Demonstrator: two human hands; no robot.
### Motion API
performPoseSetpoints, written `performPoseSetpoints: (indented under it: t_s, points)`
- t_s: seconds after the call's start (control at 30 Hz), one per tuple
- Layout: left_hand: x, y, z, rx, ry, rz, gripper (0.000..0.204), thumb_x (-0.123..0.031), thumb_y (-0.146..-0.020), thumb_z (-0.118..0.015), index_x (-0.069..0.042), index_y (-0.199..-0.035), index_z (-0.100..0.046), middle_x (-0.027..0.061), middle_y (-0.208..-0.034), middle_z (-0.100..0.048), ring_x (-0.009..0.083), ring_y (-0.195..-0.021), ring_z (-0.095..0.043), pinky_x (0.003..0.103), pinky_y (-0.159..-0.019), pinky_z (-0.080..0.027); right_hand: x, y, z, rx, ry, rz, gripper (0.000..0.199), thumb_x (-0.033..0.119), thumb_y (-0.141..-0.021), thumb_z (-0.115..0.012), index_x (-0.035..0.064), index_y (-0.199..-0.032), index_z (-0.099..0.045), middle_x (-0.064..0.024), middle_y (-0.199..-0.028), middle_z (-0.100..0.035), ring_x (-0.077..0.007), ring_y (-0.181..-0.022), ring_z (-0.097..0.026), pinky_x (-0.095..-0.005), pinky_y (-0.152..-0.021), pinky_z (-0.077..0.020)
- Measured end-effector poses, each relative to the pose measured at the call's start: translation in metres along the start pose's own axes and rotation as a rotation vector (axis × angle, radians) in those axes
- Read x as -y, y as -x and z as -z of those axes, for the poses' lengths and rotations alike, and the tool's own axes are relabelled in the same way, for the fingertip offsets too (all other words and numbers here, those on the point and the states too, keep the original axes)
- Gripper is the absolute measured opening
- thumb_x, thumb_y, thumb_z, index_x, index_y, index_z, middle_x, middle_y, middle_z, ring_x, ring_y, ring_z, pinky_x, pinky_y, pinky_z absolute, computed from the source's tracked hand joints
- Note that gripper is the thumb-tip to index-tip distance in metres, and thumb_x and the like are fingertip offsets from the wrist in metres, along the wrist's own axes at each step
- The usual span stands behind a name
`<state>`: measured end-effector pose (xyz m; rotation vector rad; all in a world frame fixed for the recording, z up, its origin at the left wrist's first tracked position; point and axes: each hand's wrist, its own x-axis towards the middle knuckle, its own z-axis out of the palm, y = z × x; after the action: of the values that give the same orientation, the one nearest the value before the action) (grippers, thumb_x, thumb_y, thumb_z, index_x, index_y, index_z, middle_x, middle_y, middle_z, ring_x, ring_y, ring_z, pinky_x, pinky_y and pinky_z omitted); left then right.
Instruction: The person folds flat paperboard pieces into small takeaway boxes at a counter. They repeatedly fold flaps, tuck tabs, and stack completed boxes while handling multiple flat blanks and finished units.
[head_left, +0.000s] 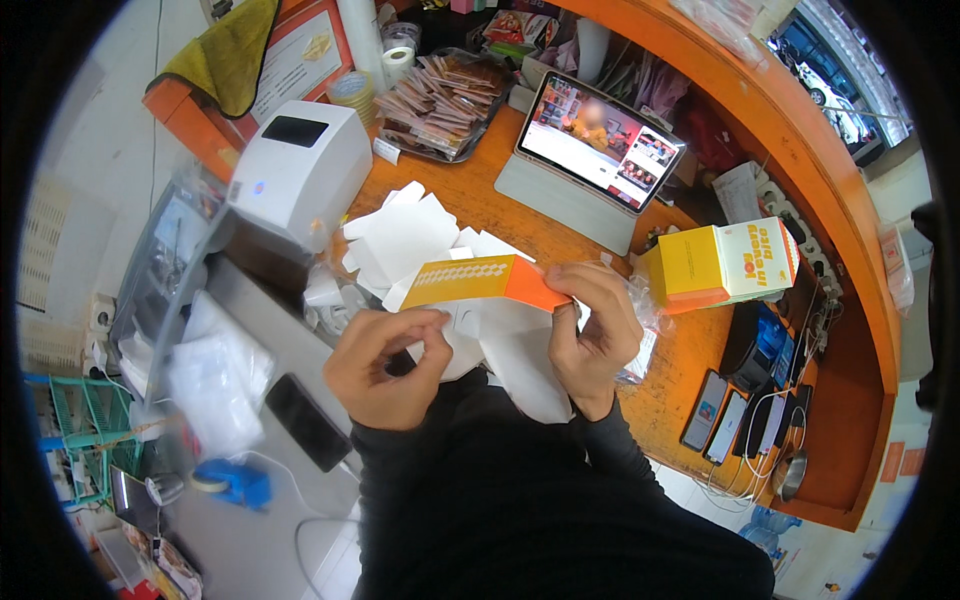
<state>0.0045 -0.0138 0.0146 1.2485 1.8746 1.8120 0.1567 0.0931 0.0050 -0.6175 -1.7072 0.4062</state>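
Yellow-orange carton [455,283] held up on near side of tablet [605,140]. Right hand [597,330] pinches orange end; left hand [390,360] curled at near edge, can't tell if gripping. White cardboard [400,235] left of tablet, white machine [303,165] further left; yellow box [690,265] right.

Bare worktop [660,422] between right hand [597,335] and phones [704,410] leaves passage. Ahead, a propped tablet [600,145] blocks the way.
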Motion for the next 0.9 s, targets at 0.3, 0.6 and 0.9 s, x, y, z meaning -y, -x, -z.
performPoseSetpoints:
  t_s: [0.3, 0.6, 0.9]
  points:
    - [-0.013, 0.005, -0.013, -0.02, 0.481, 0.256, 0.016, 0.006, -0.077, -0.073, 0.003, -0.092, -0.068, 0.0122, -0.088, -0.07, 0.0167, -0.083, -0.071, 0.028, -0.078, -0.055, 0.011, 0.013, -0.014, 0.162, 0.001, 0.275, 0.035, -0.009, -0.06, -0.071, 0.0028, -0.093, -0.074, -0.0089, -0.092, -0.067, -0.0249, -0.086, -0.065, -0.0324, -0.074, -0.054]
    - [0.001, 0.004, -0.015, -0.132, -0.321, -0.394, 0.018, 0.008, -0.065, -0.079, 0.001, -0.078, -0.069, 0.0107, -0.074, -0.067, 0.0196, -0.064, -0.067, 0.024, -0.062, -0.049, 0.018, 0.003, -0.003, 0.321, -0.214, -0.146, 0.031, -0.011, -0.066, -0.07, 0.0008, -0.095, -0.07, -0.012, -0.099, -0.068, -0.0257, -0.09, -0.064, -0.0326, -0.077, -0.052]
    - [-0.002, 0.003, 0.005, 0.277, 0.055, 0.001, 0.02, 0.002, -0.077, -0.077, 0.002, -0.096, -0.073, 0.0154, -0.088, -0.072, 0.0204, -0.076, -0.07, 0.026, -0.068, -0.051, 0.022, 0.006, -0.006, 0.293, -0.458, -0.274, 0.026, -0.009, -0.067, -0.071, 0.0022, -0.09, -0.073, -0.0074, -0.097, -0.064, -0.0189, -0.089, -0.061, -0.0292, -0.078, -0.0496]
